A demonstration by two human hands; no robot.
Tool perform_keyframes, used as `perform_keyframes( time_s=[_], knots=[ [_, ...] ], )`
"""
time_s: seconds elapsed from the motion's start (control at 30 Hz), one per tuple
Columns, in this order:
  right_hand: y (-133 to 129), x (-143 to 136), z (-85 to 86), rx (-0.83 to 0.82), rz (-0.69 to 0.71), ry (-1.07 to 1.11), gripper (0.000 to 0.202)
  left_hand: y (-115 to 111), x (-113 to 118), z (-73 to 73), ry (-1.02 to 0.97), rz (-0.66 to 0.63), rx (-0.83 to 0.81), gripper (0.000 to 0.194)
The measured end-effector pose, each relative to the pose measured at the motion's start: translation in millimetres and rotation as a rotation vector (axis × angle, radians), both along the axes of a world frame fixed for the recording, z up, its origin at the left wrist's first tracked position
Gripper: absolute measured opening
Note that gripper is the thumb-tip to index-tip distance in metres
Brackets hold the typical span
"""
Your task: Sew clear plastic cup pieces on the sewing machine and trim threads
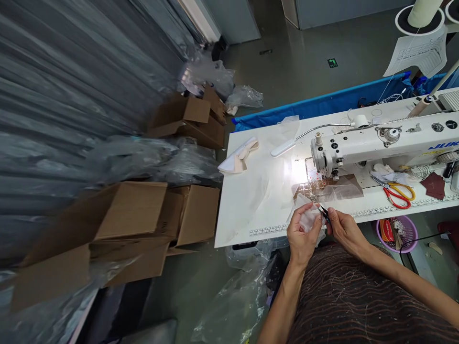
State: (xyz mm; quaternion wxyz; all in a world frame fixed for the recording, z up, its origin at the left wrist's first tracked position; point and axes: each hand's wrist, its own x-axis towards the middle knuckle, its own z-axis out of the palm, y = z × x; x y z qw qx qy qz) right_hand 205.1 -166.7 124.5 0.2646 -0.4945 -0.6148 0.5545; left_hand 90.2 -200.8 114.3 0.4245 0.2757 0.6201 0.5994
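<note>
At the table's front edge my left hand (pixel 301 235) pinches a piece of sheer white fabric (pixel 307 219). My right hand (pixel 343 230) is closed on small dark thread snips (pixel 324 213), whose tips point at the fabric between my left fingers. Just beyond both hands stands a white sewing machine (pixel 380 143), its needle area lit. A brown sheet (pixel 344 188) with clear film over it lies under the machine head. Scissors with red and yellow handles (pixel 398 193) rest to the right of my hands.
The white table (pixel 244 205) carries a folded cream and white cloth piece (pixel 240 156) at its left. Open cardboard boxes (pixel 132 210) and plastic bags stand on the floor to the left. A purple basket (pixel 409 234) sits below the table at right. Blue cloth (pixel 322 101) runs along the back.
</note>
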Motion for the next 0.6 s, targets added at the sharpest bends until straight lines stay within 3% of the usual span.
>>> perform_keyframes(
  time_s=[0.23,0.6],
  knots=[
    [1,-3,-12.5,-0.056,-0.023,0.112,0.058,-1,0,-4.3,0.047,-0.025,-0.005,0.043],
    [6,-1,-17.2,-0.084,-0.01,0.062,0.059,0,-3,-10.7,0.134,-0.102,0.008,0.041]
  ],
)
